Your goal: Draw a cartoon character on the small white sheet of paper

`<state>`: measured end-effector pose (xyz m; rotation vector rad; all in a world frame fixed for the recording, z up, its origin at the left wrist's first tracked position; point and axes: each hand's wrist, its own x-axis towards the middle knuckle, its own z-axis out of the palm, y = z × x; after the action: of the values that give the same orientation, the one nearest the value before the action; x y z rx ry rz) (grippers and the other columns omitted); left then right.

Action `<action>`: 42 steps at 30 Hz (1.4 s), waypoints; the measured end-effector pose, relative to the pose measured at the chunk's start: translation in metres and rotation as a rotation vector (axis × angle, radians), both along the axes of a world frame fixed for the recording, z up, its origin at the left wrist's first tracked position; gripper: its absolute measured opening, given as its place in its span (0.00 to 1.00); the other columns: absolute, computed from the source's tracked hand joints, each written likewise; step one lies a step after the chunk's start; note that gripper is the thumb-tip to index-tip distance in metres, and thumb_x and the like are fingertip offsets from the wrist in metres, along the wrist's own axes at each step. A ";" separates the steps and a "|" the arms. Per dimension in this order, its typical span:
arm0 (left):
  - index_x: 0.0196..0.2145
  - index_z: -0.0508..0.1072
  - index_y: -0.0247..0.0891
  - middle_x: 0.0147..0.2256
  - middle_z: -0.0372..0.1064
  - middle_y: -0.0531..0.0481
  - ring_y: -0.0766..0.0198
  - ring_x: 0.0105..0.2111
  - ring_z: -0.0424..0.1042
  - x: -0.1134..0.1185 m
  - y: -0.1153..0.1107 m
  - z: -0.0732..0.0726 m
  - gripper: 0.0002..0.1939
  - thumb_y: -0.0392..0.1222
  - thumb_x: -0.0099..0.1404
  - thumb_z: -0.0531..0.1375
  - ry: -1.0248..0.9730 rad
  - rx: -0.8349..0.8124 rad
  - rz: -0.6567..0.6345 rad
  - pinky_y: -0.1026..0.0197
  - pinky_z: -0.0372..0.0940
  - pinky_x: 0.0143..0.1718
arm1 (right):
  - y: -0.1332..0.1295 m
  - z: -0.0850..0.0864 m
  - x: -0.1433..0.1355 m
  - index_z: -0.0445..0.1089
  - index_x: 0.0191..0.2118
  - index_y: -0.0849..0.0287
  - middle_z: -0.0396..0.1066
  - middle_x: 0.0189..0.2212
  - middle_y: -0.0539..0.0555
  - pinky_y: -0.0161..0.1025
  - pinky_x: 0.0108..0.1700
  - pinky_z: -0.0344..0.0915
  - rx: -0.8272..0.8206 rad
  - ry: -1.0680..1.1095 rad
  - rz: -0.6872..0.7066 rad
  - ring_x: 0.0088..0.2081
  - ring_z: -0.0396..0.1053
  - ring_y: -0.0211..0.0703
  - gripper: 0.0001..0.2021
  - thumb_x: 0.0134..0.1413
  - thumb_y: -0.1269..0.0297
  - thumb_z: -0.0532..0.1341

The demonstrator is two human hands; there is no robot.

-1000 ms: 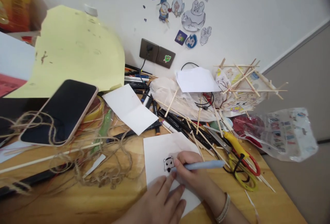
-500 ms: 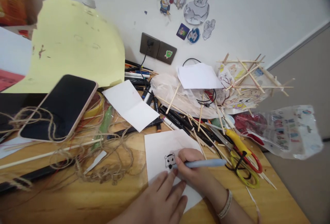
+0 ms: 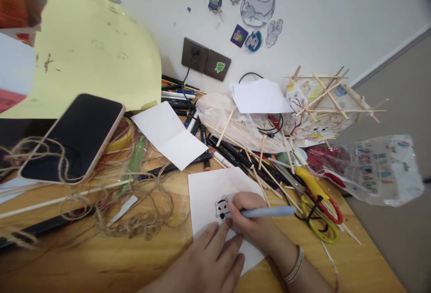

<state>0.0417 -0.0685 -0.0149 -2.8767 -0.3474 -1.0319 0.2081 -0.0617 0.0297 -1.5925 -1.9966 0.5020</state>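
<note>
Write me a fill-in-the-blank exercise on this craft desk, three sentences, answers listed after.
1. The right hand holds a light blue ____ over a small drawing.
2. The left hand presses flat on the white ____ that bears the drawing.
3. The phone lies with its dark screen facing ____ beside tangled twine.

Missing words: pen; paper; up

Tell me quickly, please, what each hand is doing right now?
Left hand: open, fingers flat on the white paper.
Right hand: closed around the blue pen, tip at the small drawing.
</note>
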 end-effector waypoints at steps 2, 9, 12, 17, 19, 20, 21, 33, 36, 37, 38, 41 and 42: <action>0.42 0.71 0.38 0.45 0.71 0.49 0.52 0.44 0.69 0.000 0.000 0.001 0.10 0.42 0.68 0.53 0.007 0.003 -0.004 0.51 0.51 0.49 | 0.000 0.001 0.000 0.46 0.17 0.55 0.50 0.14 0.45 0.35 0.23 0.47 -0.001 0.004 -0.002 0.19 0.52 0.35 0.17 0.55 0.66 0.50; 0.43 0.71 0.38 0.45 0.71 0.48 0.52 0.45 0.68 0.001 -0.001 -0.001 0.09 0.41 0.68 0.54 -0.003 0.000 -0.007 0.50 0.52 0.49 | 0.000 -0.002 0.001 0.47 0.17 0.55 0.51 0.14 0.45 0.35 0.23 0.47 0.000 0.019 -0.002 0.19 0.53 0.35 0.17 0.56 0.66 0.50; 0.44 0.71 0.38 0.47 0.70 0.47 0.51 0.46 0.68 0.000 0.000 -0.001 0.10 0.43 0.68 0.55 0.036 -0.002 -0.013 0.50 0.53 0.49 | 0.000 -0.003 0.002 0.48 0.17 0.56 0.51 0.14 0.45 0.35 0.23 0.48 0.010 0.026 -0.007 0.19 0.53 0.35 0.18 0.56 0.65 0.51; 0.42 0.72 0.39 0.46 0.71 0.48 0.51 0.45 0.69 0.000 -0.001 0.001 0.09 0.42 0.68 0.54 -0.004 0.000 -0.005 0.51 0.53 0.49 | -0.001 -0.003 0.002 0.48 0.17 0.55 0.51 0.14 0.45 0.36 0.23 0.48 0.005 0.046 -0.016 0.19 0.52 0.35 0.19 0.56 0.65 0.52; 0.41 0.72 0.38 0.45 0.71 0.48 0.52 0.45 0.69 0.000 -0.001 0.002 0.09 0.42 0.68 0.54 -0.015 -0.003 -0.004 0.51 0.52 0.49 | -0.001 -0.003 0.002 0.48 0.17 0.55 0.51 0.14 0.45 0.36 0.23 0.48 0.005 0.041 -0.018 0.19 0.53 0.36 0.18 0.56 0.65 0.51; 0.42 0.72 0.38 0.45 0.71 0.48 0.52 0.45 0.69 0.000 -0.001 0.002 0.09 0.41 0.68 0.54 -0.009 -0.001 -0.004 0.51 0.52 0.49 | -0.001 -0.003 0.002 0.48 0.17 0.55 0.51 0.14 0.45 0.36 0.23 0.48 0.009 0.038 -0.023 0.19 0.53 0.36 0.18 0.56 0.65 0.51; 0.42 0.72 0.38 0.45 0.71 0.48 0.52 0.45 0.68 0.000 -0.001 0.002 0.09 0.41 0.68 0.54 -0.001 -0.001 -0.004 0.51 0.52 0.49 | -0.001 -0.004 0.002 0.48 0.17 0.55 0.51 0.14 0.45 0.36 0.23 0.48 0.011 0.033 -0.028 0.19 0.53 0.36 0.18 0.56 0.65 0.51; 0.42 0.72 0.38 0.45 0.71 0.48 0.52 0.44 0.68 0.000 0.001 0.001 0.09 0.41 0.68 0.53 -0.020 -0.008 -0.007 0.51 0.53 0.49 | -0.001 -0.003 0.002 0.48 0.17 0.55 0.51 0.14 0.45 0.35 0.23 0.49 0.006 0.015 -0.036 0.19 0.53 0.36 0.17 0.56 0.65 0.51; 0.43 0.71 0.39 0.46 0.70 0.48 0.51 0.45 0.68 0.000 0.001 -0.001 0.10 0.42 0.68 0.54 -0.008 -0.005 -0.017 0.51 0.53 0.49 | -0.002 -0.005 0.003 0.49 0.17 0.55 0.52 0.14 0.45 0.35 0.23 0.50 0.020 0.050 -0.050 0.19 0.54 0.36 0.18 0.56 0.64 0.52; 0.43 0.71 0.39 0.46 0.70 0.47 0.51 0.46 0.68 0.000 0.001 -0.002 0.10 0.42 0.68 0.54 0.000 -0.008 -0.020 0.51 0.54 0.49 | -0.002 -0.005 0.004 0.49 0.17 0.55 0.51 0.14 0.45 0.35 0.23 0.50 0.021 0.065 -0.053 0.19 0.53 0.36 0.18 0.56 0.64 0.52; 0.44 0.71 0.39 0.46 0.70 0.48 0.51 0.46 0.67 0.000 0.001 -0.002 0.10 0.42 0.68 0.54 0.005 -0.012 -0.025 0.51 0.54 0.49 | -0.002 -0.005 0.004 0.49 0.17 0.55 0.51 0.14 0.44 0.34 0.23 0.50 0.018 0.078 -0.050 0.19 0.53 0.35 0.18 0.56 0.64 0.52; 0.43 0.72 0.38 0.46 0.70 0.48 0.51 0.47 0.67 0.000 -0.001 -0.003 0.10 0.42 0.68 0.54 0.003 -0.030 -0.019 0.51 0.54 0.49 | -0.002 -0.006 0.004 0.49 0.17 0.55 0.51 0.14 0.44 0.34 0.23 0.50 0.007 0.080 -0.037 0.19 0.53 0.35 0.18 0.56 0.64 0.51; 0.43 0.72 0.38 0.46 0.70 0.48 0.51 0.47 0.67 0.000 -0.001 -0.003 0.10 0.42 0.68 0.54 0.002 -0.031 -0.021 0.51 0.54 0.49 | -0.002 -0.006 0.004 0.49 0.17 0.55 0.51 0.14 0.44 0.34 0.23 0.50 0.009 0.073 -0.036 0.19 0.53 0.35 0.18 0.56 0.64 0.51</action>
<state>0.0420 -0.0700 -0.0177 -2.9144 -0.3359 -1.0366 0.2125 -0.0633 0.0239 -1.5789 -1.9109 0.5288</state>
